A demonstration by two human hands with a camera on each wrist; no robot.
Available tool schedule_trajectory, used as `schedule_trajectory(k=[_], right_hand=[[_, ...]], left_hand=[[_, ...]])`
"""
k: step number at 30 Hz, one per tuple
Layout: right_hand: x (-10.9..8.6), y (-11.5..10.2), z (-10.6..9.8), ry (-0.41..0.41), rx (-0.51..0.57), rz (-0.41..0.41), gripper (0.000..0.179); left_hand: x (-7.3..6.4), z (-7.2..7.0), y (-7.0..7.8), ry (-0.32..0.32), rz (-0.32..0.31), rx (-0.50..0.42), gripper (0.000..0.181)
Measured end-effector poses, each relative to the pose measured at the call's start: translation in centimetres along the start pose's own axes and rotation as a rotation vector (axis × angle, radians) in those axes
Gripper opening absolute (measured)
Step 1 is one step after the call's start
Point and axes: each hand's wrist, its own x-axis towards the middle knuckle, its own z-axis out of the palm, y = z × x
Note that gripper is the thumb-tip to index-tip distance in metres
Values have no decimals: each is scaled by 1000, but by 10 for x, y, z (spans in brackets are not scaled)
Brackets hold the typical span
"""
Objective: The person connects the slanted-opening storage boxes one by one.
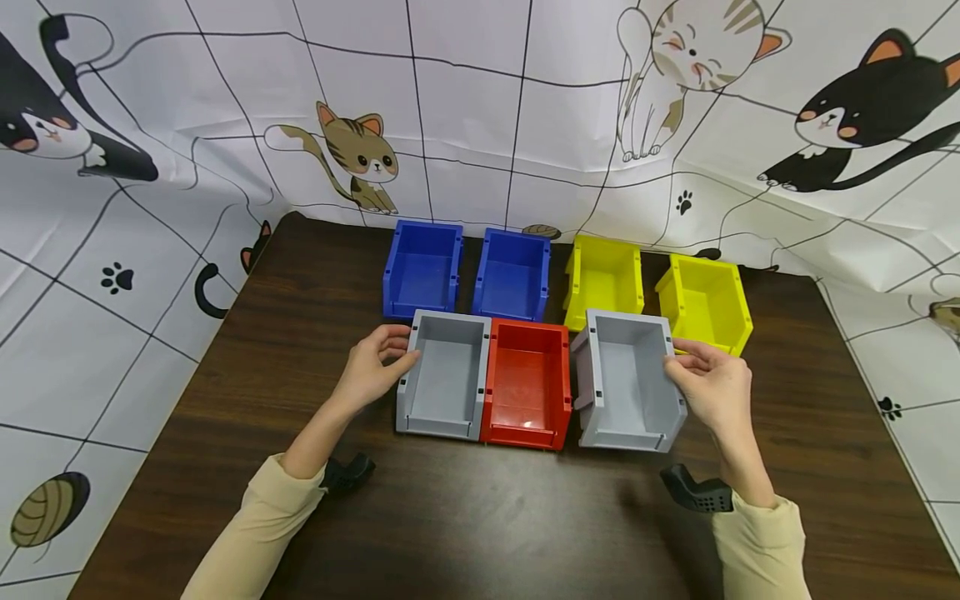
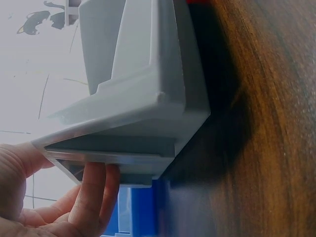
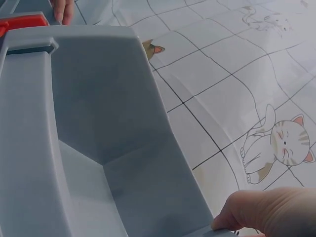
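Note:
My left hand (image 1: 372, 371) pinches the left wall of a grey storage bin (image 1: 447, 375); in the left wrist view the thumb lies at the rim and the fingers (image 2: 89, 195) are tucked beneath it. Right beside that bin stands a red bin (image 1: 527, 383), their sides touching. A second grey bin (image 1: 628, 383) is at the right, slightly tilted and apparently raised off the table. My right hand (image 1: 712, 385) grips its right wall, thumb on the rim. A narrow gap separates this bin from the red one. Each bin looks hollow, with nothing inside.
Two blue bins (image 1: 423, 271) stand behind the left grey bin and the red one. Two yellow bins (image 1: 606, 279) are behind the right grey bin, close to it. A cat-print sheet (image 1: 480, 108) hangs at the back edge of the dark wooden table (image 1: 480, 525).

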Motion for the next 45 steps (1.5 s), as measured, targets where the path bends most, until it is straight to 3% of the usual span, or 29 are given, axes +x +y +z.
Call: schedule_trajectory(k=[18, 26, 30, 35, 40, 45], right_hand=[[6, -4, 1, -40, -65, 52, 28], [1, 0, -1, -79, -41, 18, 32], [0, 6, -3, -114, 12, 16, 35], [-1, 12, -4, -153, 147, 114, 42], [2, 5, -4, -115, 434, 264, 25], [3, 0, -3, -82, 540, 326, 14]], left_hand=[[-1, -1, 0, 4, 8, 3, 38], [-1, -1, 1, 7, -8, 7, 39], [0, 0, 1, 9, -3, 12, 39], [-1, 0, 1, 7, 1, 11, 39], [0, 0, 0, 7, 6, -1, 39], [0, 0, 0, 9, 15, 5, 39]])
